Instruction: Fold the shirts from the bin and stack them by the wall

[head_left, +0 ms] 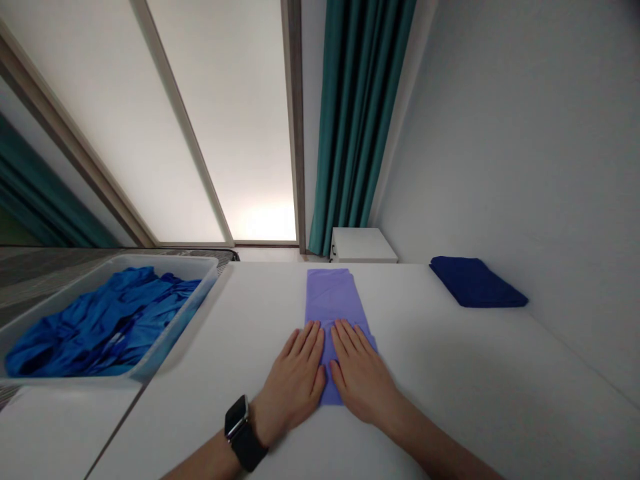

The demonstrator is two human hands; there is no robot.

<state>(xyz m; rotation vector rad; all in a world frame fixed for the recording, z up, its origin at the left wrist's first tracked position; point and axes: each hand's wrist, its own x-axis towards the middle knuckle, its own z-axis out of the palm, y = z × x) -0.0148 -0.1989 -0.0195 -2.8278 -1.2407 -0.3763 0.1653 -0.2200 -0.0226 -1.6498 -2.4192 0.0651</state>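
Left hand (295,373), right hand (363,375), grips spread flat on the lilac cloth (333,300), which is folded to a strip, not yet shorter.

A teal curtain (357,127) hangs between frosted window (220,120) and white wall (525,133).

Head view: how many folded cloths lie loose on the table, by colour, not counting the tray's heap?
Purple cloth: 1, pressed flat under the left hand and right hand
Dark blue cloth: 1
Total: 2
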